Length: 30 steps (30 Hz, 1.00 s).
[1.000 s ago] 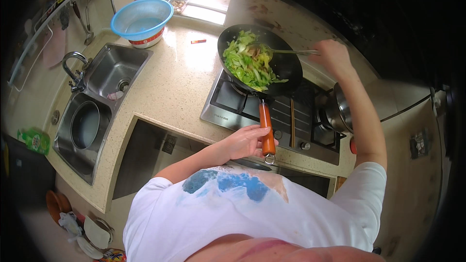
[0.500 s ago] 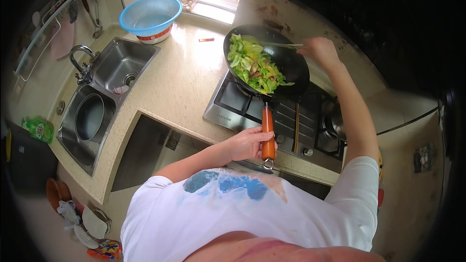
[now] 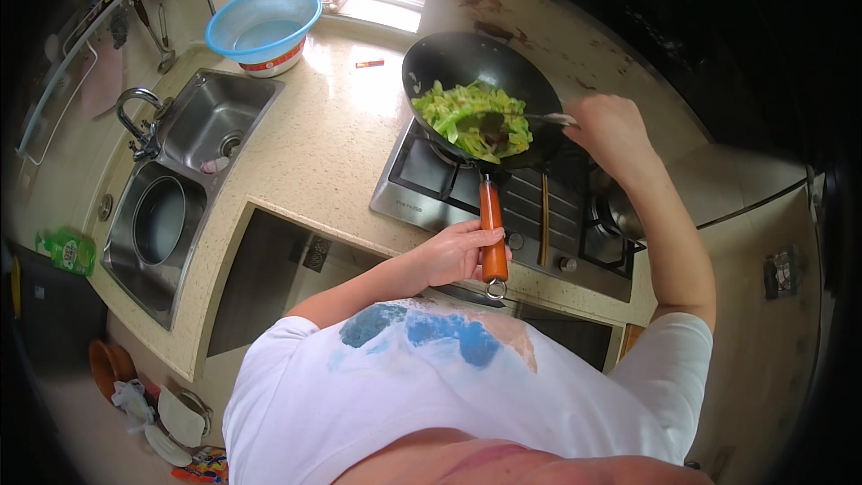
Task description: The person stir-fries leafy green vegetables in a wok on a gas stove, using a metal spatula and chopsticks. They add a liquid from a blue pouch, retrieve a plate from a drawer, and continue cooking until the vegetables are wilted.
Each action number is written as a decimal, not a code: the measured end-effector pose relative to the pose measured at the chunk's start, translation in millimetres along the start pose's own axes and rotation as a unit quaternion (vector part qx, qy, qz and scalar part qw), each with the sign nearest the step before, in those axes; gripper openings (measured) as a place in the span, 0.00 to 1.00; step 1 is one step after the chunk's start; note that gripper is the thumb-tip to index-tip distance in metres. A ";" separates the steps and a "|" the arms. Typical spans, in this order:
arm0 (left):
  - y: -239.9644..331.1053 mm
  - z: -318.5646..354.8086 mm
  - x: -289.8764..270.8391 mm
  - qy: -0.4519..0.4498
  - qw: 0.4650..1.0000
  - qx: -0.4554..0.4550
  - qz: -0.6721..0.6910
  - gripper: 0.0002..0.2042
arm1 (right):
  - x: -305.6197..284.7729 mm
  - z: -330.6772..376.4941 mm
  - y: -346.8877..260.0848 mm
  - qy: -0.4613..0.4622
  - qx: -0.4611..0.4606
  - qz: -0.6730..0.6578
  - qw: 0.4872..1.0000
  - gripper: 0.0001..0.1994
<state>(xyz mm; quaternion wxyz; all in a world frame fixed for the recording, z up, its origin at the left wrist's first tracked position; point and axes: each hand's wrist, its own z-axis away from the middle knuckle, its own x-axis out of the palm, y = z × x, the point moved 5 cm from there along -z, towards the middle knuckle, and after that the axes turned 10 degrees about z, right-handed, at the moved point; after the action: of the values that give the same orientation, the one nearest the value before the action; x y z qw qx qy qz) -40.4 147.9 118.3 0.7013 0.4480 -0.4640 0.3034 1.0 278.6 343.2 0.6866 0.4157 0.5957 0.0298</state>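
Note:
A black wok (image 3: pixel 539 94) rests on the left burner of the gas stove. Chopped green leafy vegetables (image 3: pixel 449 106), with some darker bits among them, are gathered in its near half. My left hand (image 3: pixel 453 251) is closed around the wok's orange wooden handle (image 3: pixel 492 216), just above the metal hanging ring. Over the wok's right rim, my right hand (image 3: pixel 611 130) grips a metal spatula (image 3: pixel 543 117). The spatula's head is down among the greens, so its exact shape is partly hidden.
A pair of chopsticks (image 3: pixel 544 220) lies across the stove (image 3: pixel 404 202). Another pot (image 3: pixel 620 211) stands at the right burner. Left of the counter (image 3: pixel 310 153) is a double sink (image 3: pixel 193 242) holding a round pan (image 3: pixel 160 220). A blue-rimmed basin (image 3: pixel 269 58) sits by the window.
My right hand has come nearer, drawing the spatula through the greens. The vegetables have shifted from the wok's left side into a heap at its near side. My left hand keeps its grip.

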 end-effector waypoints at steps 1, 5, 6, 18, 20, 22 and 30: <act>0.3 0.0 -0.2 0.001 1.000 0.001 -0.002 0.13 | 11.3 -9.1 5.9 0.000 0.021 -0.007 1.000 0.09; -1.0 -0.8 -2.3 0.005 1.000 0.005 0.003 0.13 | 23.2 -45.1 79.6 -0.071 0.139 0.000 0.988 0.14; -1.5 -1.0 -2.8 0.002 1.000 0.004 0.003 0.13 | 24.8 -53.5 96.7 -0.095 0.143 0.024 0.985 0.12; 0.0 -1.2 -3.1 0.002 1.000 0.001 -0.013 0.13 | 114.2 -65.6 72.3 -0.029 0.136 -0.077 0.987 0.18; -0.2 -1.3 -2.9 0.002 1.000 0.001 -0.013 0.13 | 80.9 -52.4 68.5 0.032 0.092 -0.033 0.995 0.17; -0.2 -1.7 -3.4 0.008 1.000 0.000 -0.016 0.13 | 49.8 -42.0 72.8 0.071 0.028 -0.022 0.997 0.14; 1.4 -1.0 -2.5 0.010 1.000 -0.002 -0.008 0.15 | 76.2 -107.1 96.9 0.041 0.133 0.025 0.990 0.15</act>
<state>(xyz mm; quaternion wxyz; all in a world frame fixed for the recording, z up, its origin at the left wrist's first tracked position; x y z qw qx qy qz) -42.2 149.3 116.3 0.7091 0.4475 -0.4537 0.3017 -23.2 440.1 347.4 0.5992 0.5161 0.6118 -0.0152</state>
